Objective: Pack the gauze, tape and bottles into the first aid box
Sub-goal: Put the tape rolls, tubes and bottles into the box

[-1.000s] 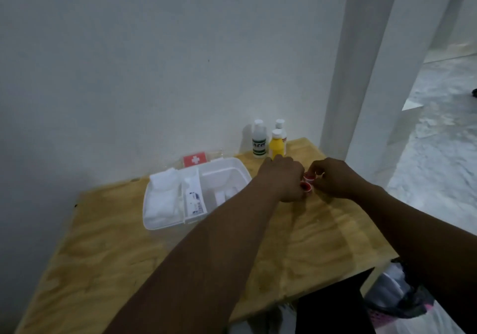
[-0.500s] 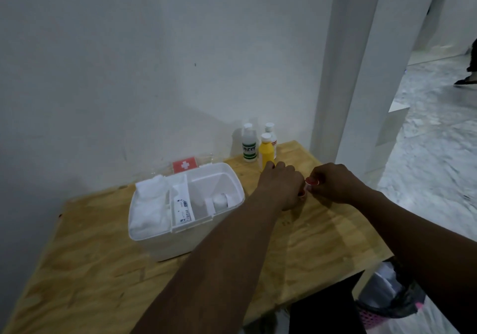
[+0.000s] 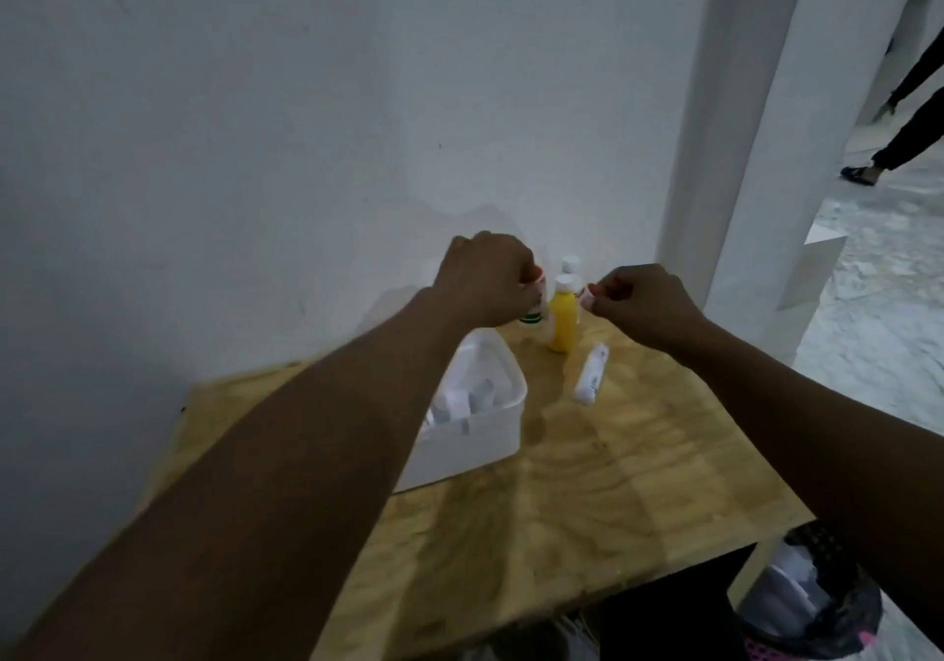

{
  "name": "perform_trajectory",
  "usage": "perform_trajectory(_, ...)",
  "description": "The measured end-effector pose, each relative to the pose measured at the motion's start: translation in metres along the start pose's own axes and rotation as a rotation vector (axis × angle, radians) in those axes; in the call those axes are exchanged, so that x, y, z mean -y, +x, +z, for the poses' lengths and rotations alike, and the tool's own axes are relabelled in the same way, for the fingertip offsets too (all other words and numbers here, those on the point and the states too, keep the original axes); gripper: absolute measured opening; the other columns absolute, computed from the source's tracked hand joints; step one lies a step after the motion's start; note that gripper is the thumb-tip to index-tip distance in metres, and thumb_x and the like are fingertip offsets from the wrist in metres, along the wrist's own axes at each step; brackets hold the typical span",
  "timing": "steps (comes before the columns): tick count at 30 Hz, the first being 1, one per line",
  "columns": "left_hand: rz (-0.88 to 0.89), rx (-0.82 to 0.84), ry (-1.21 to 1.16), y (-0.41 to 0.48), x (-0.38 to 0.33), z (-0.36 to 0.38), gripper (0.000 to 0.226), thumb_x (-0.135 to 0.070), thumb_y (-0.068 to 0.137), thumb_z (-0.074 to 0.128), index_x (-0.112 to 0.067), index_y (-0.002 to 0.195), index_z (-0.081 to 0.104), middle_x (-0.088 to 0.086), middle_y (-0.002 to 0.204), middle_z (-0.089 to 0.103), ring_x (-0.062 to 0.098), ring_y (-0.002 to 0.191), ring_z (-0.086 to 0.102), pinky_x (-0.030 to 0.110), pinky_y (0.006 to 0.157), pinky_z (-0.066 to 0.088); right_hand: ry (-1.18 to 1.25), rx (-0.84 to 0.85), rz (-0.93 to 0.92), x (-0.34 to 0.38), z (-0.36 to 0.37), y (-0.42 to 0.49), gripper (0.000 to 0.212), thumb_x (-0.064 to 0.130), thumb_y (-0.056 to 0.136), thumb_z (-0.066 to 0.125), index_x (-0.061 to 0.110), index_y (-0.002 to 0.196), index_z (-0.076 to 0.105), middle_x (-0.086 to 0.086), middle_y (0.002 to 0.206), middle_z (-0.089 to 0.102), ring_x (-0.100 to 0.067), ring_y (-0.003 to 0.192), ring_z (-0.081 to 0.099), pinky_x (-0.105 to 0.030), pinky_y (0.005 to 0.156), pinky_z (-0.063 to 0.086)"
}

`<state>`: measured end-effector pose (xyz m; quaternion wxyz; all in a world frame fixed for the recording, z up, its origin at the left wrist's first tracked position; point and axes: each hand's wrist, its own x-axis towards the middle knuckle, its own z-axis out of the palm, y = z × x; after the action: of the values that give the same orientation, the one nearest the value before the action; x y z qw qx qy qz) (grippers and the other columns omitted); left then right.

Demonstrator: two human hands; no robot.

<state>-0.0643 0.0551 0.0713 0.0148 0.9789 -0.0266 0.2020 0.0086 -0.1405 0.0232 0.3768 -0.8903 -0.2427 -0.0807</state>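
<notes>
The left hand is raised, its fingers curled round a red-edged thing that is mostly hidden. The right hand pinches a small red-and-white tape roll. Beneath them, bottles stand near the far corner of the open box. A white tube lies on the table.

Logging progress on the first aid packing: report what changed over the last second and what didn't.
Both hands rose from the table and parted: left hand now up before the green-labelled bottle, right hand pinching a small red-and-white piece. A white tube now shows lying where they were. The yellow bottle, its neighbours and the box kept their places.
</notes>
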Motion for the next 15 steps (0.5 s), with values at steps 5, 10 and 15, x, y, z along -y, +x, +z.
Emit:
perform_trajectory(5, -0.252, 0.066, -0.119, -0.038, 0.088, -0.028, 0.034, -0.053, 0.082, 0.068, -0.022, 0.091, 0.079, -0.004, 0.095, 0.076, 0.021, 0.091, 0.068, 0.039, 0.084, 0.056, 0.050, 0.084, -0.143, 0.065, 0.040, -0.003, 0.022, 0.035, 0.083, 0.073, 0.014, 0.089, 0.075, 0.003, 0.086, 0.074, -0.012, 0.080, 0.067, -0.020, 0.068, 0.049)
perform_trajectory(10, -0.350, 0.145, -0.184, -0.077, 0.124, -0.030, 0.027, -0.040, 0.082, 0.078, -0.018, 0.097, 0.080, -0.001, 0.097, 0.076, 0.015, 0.085, 0.066, 0.033, 0.078, 0.057, 0.063, 0.233, -0.305, 0.115, 0.079, -0.018, 0.025, 0.035, 0.082, 0.075, 0.017, 0.098, 0.076, 0.002, 0.095, 0.076, -0.006, 0.082, 0.067, -0.026, 0.080, 0.056)
perform_trajectory(15, -0.348, 0.154, -0.236, -0.088, 0.126, -0.024, 0.031, -0.037, 0.083, 0.079, -0.015, 0.104, 0.079, 0.001, 0.101, 0.075, 0.013, 0.084, 0.065, 0.027, 0.072, 0.050, -0.011, 0.316, -0.423, 0.137, 0.099, -0.031, 0.026, 0.032, 0.083, 0.075, 0.016, 0.103, 0.076, 0.000, 0.100, 0.076, -0.008, 0.082, 0.063, -0.025, 0.080, 0.053)
